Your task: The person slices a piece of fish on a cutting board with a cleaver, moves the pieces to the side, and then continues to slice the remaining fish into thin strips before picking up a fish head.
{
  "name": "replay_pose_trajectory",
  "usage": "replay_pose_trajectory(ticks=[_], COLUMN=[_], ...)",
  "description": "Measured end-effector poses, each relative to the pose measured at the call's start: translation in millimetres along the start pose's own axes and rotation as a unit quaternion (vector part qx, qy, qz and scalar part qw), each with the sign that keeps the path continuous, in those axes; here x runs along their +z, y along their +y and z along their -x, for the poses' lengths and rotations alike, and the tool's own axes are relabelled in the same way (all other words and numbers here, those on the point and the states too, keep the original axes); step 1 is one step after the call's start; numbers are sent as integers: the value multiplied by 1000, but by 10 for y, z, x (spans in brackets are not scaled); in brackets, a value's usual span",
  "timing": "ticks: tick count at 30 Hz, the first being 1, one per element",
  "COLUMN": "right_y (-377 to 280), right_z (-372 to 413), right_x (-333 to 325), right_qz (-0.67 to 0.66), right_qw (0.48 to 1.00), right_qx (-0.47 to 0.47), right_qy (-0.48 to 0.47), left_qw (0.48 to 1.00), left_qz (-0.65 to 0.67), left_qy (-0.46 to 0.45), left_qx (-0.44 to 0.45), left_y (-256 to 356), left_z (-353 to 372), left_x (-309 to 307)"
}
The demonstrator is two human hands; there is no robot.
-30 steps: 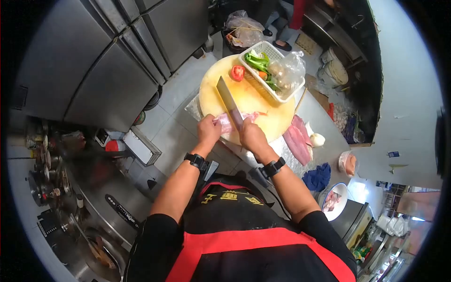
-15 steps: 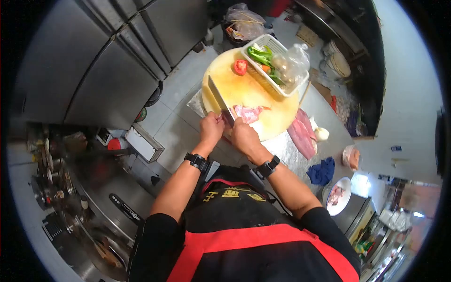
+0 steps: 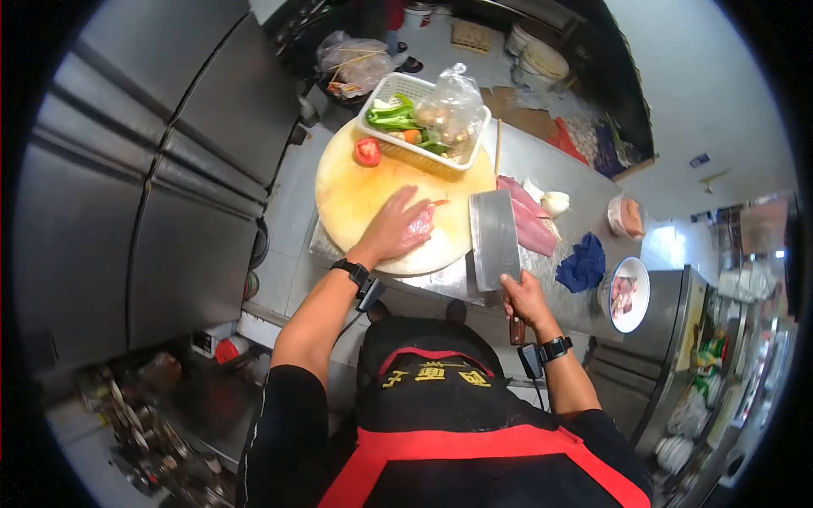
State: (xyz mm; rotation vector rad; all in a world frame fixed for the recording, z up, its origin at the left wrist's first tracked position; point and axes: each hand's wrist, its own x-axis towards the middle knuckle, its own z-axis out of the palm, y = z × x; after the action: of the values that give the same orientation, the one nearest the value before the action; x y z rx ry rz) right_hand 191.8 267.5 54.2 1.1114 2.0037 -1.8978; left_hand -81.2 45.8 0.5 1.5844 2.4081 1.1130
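Note:
My left hand [image 3: 389, 227] lies over a piece of raw meat [image 3: 420, 224] on the round chopping board [image 3: 345, 199], its fingers stretched out and apart. Part of the meat is hidden beneath the palm. In my right hand [image 3: 528, 300] is the wooden handle of a cleaver [image 3: 494, 241], fingers wrapped round it. The broad blade points away from me, over the right edge of the board and the metal table. Just right of the blade lies a larger slab of raw meat [image 3: 533, 230]. A cut tomato [image 3: 367, 152] sits at the board's far left.
A white basket [image 3: 398, 151] with green peppers and a plastic bag [image 3: 451, 106] stands at the board's far side. On the metal table to the right are peeled onions [image 3: 555, 203], a blue cloth [image 3: 582, 264], a meat tub [image 3: 625, 217] and a bowl of meat [image 3: 639, 318].
The cleaver has swung from the board's left side out to the right in my right hand. My left hand has moved from the board's near edge onto the meat and spread its fingers.

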Motion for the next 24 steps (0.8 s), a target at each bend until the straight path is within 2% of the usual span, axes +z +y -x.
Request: replay_pose_trajectory(ticks=[1,2,4,8,10,13,14,16,18,20,22,24], right_y=[64,136,146,106,74,24,-105,243,-137,76,213,174], right_z=[-11,-38,-6,-11,1,-60,-53,-266,-179,-254,-197,105], right_x=[10,37,217,463,622,1044,1225,1653,1550,1494,1291,807], right_qz=[-38,-46,-101,-111,-84,-17,8,84,-39,-95,-77,-74], right_qw=[999,999,993,991,995,998,997,993,994,985,988,992], right_qx=[22,24,62,63,58,58,60,-73,-2,-42,-43,-62], right_qy=[1,10,17,30,18,-35,-41,-45,-102,-137,-128,-87], left_qw=[997,996,981,982,984,999,999,980,972,976,981,985], left_qz=[-20,-16,-12,77,60,-12,-13,-57,-37,-77,-74,-78], left_qy=[-45,-53,-132,-137,-145,17,7,138,153,121,116,88], left_qx=[59,69,139,102,86,-44,-35,-132,-172,-165,-138,-127], left_y=[-16,-23,5,30,125,355,341,427,380,445,676,1181], left_z=[-102,-185,-277,-27,133,323,386,421,430,416,330,69], left_x=[25,63,139,-20,-68,135,203,455,461,460,569,684])
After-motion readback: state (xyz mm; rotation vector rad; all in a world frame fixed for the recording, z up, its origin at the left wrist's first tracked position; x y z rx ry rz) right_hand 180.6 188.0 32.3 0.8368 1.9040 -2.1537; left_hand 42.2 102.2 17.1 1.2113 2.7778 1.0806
